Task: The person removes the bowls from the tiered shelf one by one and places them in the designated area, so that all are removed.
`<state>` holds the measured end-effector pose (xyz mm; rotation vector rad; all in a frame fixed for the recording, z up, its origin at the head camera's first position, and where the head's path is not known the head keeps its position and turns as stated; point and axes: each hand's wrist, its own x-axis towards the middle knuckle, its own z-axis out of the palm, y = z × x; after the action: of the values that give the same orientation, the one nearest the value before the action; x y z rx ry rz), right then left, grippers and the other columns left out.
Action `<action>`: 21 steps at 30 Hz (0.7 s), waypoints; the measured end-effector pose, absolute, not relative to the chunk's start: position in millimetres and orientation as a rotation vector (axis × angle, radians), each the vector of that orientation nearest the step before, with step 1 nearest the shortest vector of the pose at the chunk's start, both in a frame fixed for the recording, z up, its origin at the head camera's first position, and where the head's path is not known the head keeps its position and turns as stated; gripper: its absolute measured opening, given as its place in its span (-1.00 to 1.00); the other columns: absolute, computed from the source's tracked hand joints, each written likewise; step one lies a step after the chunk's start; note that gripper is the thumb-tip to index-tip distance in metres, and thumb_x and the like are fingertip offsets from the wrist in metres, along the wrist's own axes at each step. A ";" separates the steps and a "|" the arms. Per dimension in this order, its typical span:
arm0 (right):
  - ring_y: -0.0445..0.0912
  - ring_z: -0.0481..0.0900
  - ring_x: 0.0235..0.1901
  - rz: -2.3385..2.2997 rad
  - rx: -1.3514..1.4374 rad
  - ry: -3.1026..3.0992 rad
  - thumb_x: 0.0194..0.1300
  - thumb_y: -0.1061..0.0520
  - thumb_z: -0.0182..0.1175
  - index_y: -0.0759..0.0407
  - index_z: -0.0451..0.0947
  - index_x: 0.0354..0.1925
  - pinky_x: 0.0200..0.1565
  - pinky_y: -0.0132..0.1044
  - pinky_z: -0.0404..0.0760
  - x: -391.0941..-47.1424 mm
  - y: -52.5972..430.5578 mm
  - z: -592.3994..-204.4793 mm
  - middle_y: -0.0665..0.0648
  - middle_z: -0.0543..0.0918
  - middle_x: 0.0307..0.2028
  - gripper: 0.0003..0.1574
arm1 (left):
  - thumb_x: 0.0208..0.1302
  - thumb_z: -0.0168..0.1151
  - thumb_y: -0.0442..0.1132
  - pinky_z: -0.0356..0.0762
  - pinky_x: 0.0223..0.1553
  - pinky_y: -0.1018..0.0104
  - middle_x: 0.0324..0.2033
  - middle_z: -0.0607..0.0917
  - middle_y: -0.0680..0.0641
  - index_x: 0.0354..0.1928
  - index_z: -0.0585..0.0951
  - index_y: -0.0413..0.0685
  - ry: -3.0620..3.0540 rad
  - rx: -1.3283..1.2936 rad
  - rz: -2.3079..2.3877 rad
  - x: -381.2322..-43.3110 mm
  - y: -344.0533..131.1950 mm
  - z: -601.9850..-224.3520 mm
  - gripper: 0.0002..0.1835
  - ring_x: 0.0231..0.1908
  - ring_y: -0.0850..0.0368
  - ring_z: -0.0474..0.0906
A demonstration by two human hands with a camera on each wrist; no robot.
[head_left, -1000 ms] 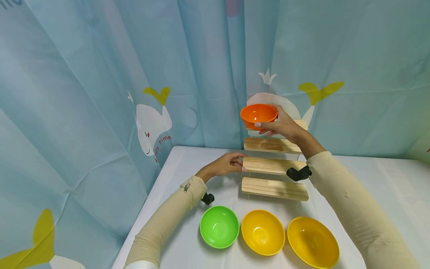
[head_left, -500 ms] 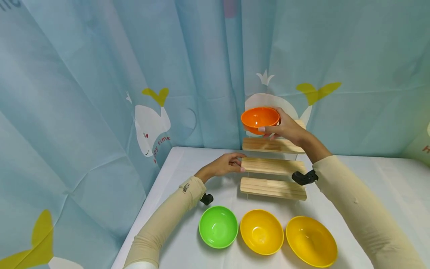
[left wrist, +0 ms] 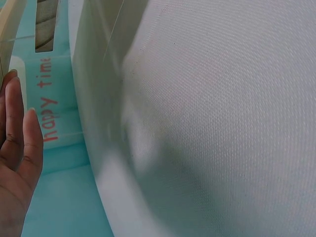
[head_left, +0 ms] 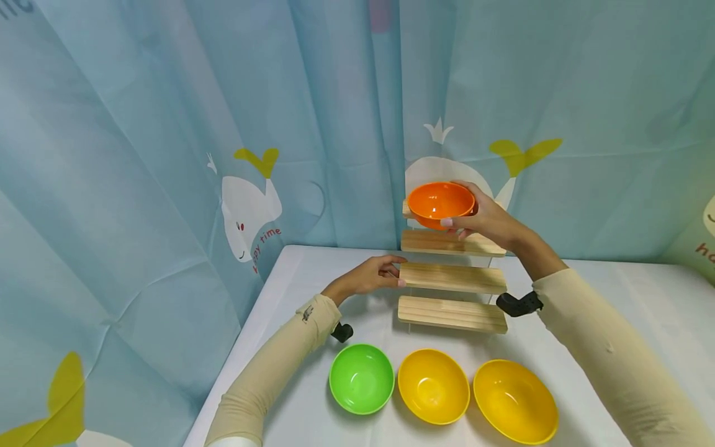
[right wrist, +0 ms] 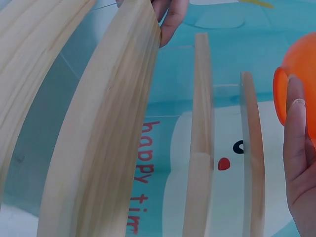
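Note:
An orange bowl [head_left: 438,200] is held by its right side in my right hand [head_left: 486,217], in front of the top board of a wooden tiered rack [head_left: 452,277]. The thumb lies on the near side of the bowl. In the right wrist view the same orange bowl [right wrist: 302,74] shows at the right edge, apart from the boards. My left hand [head_left: 371,274] grips the left end of the rack's second board from the bottom, thumb in front and a finger behind. The left wrist view shows only part of my left hand [left wrist: 19,148] at its left edge.
In front of the rack, a green bowl [head_left: 362,379], a yellow bowl [head_left: 434,386] and another yellow bowl [head_left: 515,401] stand in a row on the white tabletop [head_left: 625,323]. A blue printed curtain [head_left: 346,124] hangs close behind the rack.
My right hand has brought the orange bowl slightly right and down, toward me, so part of the top board now shows at its left. The left hand stays on the rack.

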<state>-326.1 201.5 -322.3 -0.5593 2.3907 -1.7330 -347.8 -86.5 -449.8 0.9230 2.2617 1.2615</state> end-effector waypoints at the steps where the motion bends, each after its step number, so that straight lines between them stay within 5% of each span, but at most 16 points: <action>1: -0.02 0.71 -0.30 -1.730 -0.560 2.391 0.32 0.18 0.29 0.04 -0.16 0.58 -0.32 -0.32 0.72 -325.0 202.8 -322.1 0.31 0.30 0.33 0.11 | 0.38 0.31 -0.19 0.56 0.14 0.32 -0.04 0.72 -0.13 0.46 0.35 -0.11 2.262 0.925 1.261 -347.9 -86.6 -449.5 -0.35 0.08 0.09 0.61; 21: -0.10 0.65 -0.33 -1.654 -0.671 2.462 0.31 0.27 0.26 0.15 -0.16 0.57 -0.34 -0.26 0.72 -302.9 234.9 -330.5 0.25 0.33 0.24 0.09 | 0.38 0.31 -0.18 0.56 0.13 0.32 -0.04 0.72 -0.12 0.47 0.33 -0.08 2.243 0.899 1.274 -346.2 -86.2 -447.0 -0.33 0.03 0.12 0.63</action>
<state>-302.9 234.9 -330.5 -0.6706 2.4619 -1.6537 -346.2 -86.2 -447.0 0.8991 2.2425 1.2740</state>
